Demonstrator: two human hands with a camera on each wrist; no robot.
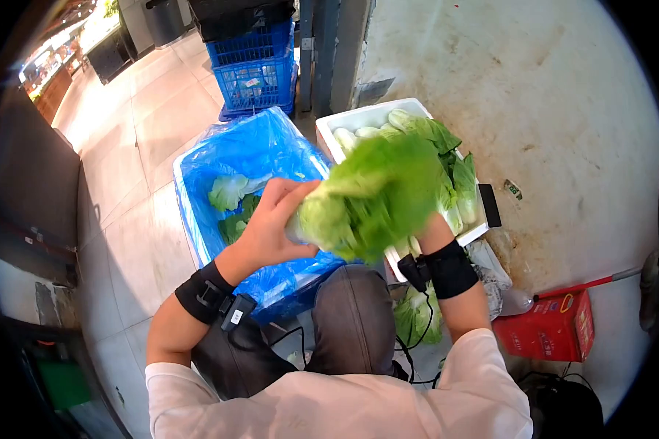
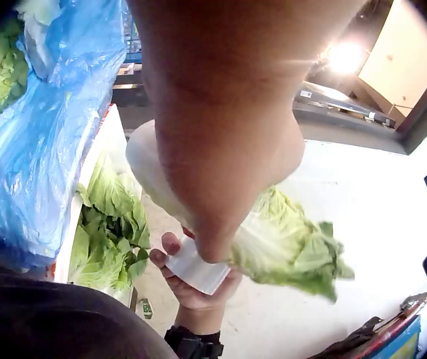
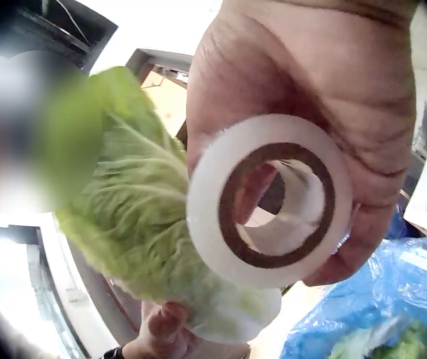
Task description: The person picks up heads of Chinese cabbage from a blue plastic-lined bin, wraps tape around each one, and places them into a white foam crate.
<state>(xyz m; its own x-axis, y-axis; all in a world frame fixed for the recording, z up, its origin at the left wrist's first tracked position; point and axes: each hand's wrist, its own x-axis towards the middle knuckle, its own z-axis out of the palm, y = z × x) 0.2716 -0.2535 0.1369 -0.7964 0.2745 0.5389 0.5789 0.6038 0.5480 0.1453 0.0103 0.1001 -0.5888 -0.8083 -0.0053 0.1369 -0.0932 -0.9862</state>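
Observation:
A leafy green cabbage [image 1: 370, 197] is held up by its pale base in the left hand [image 1: 271, 227], the thumb on one side and fingers on the other. The right hand [image 3: 310, 97] holds a roll of clear tape [image 3: 213, 217] beside the cabbage [image 3: 138, 202]; one finger shows through the roll's core. In the left wrist view the tape roll [image 2: 198, 269] lies in the right hand [image 2: 198, 295], close to the cabbage [image 2: 288, 247]. The leaves hide most of the right hand in the head view.
A blue-lined crate [image 1: 198, 157] with loose leaves stands at the left. Beside it a white foam box [image 1: 373, 113] holds several cabbages. Blue crates [image 1: 252, 77] are stacked behind. A red box [image 1: 549, 325] stands at the right, and another cabbage [image 1: 417, 318] lies near the knees.

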